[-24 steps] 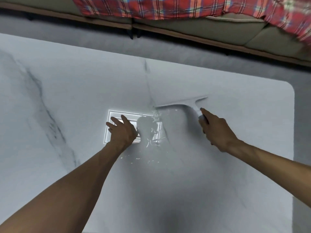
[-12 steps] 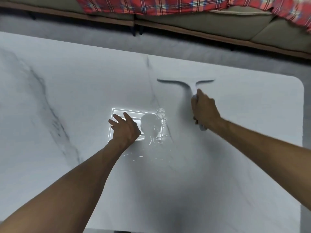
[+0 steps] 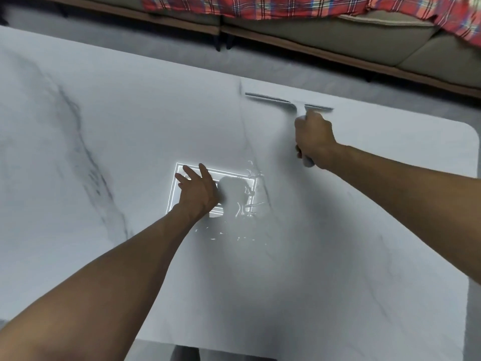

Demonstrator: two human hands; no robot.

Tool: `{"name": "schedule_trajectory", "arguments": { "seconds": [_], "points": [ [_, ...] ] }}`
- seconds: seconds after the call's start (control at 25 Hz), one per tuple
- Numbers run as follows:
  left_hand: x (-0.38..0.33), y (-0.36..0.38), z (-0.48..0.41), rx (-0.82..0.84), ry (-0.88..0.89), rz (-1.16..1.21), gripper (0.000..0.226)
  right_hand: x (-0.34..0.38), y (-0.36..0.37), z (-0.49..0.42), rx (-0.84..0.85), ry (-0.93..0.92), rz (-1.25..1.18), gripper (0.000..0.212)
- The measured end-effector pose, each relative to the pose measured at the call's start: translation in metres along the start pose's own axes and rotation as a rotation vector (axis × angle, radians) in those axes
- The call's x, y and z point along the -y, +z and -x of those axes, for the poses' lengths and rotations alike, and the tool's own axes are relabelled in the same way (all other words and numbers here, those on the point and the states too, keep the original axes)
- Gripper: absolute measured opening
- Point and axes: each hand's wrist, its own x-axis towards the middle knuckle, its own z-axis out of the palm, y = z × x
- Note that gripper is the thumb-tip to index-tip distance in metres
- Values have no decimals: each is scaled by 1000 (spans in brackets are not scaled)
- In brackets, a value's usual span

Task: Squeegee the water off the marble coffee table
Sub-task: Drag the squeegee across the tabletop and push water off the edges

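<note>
Grey-white squeegee (image 3: 296, 104) near table's (image 3: 104, 113) far right edge | blade runs left-right, handle points near | right hand (image 3: 313, 138) wrapped around handle | left hand (image 3: 197, 192) flat, fingers spread, on wet glare patch (image 3: 234, 194)

A red plaid blanket (image 3: 299, 7) drapes a beige sofa (image 3: 364, 45) (grey floor (image 3: 130, 40) below).
</note>
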Motion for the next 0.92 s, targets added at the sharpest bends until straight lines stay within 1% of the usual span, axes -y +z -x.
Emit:
{"name": "schedule_trajectory", "arguments": {
  "seconds": [0.04,0.08,0.16,0.2,0.28,0.32,0.4,0.44,0.48,0.52,0.6,0.64,0.68,0.76,0.84,0.92],
  "points": [
    [2,-1,2,-21,5,-14,56,3,12,-4,-11,10,-12,24],
    [3,-1,2,-32,7,13,61,2,22,-2,-21,-15,36,29],
    [3,-6,7,-97,7,90,70,-15,37,22,-35,-144,247,33],
    [4,-11,10,-81,5,129,72,-31,39,37,-34,-216,322,35],
    [4,-27,21,25,-45,252,68,-67,31,63,-3,-300,374,42],
    [2,-30,24,50,-72,377,65,-85,22,71,13,-307,399,43],
    [4,-28,28,-58,-88,499,64,-119,-4,91,64,-303,501,45],
    [6,-31,30,-66,-108,587,66,-132,-17,102,101,-288,549,45],
    [8,-35,33,-37,-119,649,66,-141,-31,113,142,-260,586,45],
    [9,-41,36,-38,-113,685,64,-146,-43,122,183,-225,606,45],
    [10,-45,38,-106,-103,675,54,-147,-59,126,210,-195,617,44],
    [11,-43,38,-176,-103,673,46,-143,-61,120,188,-214,593,43],
    [14,-42,40,-236,-132,718,38,-133,-59,110,150,-245,531,42],
    [23,-41,48,-279,-226,833,26,-101,-47,82,79,-257,331,33],
    [36,-34,61,-279,-305,836,21,-61,-25,48,11,-158,98,25],
    [45,-26,77,-267,-347,863,21,-22,-3,20,-39,-25,-82,19]
  ]
}}
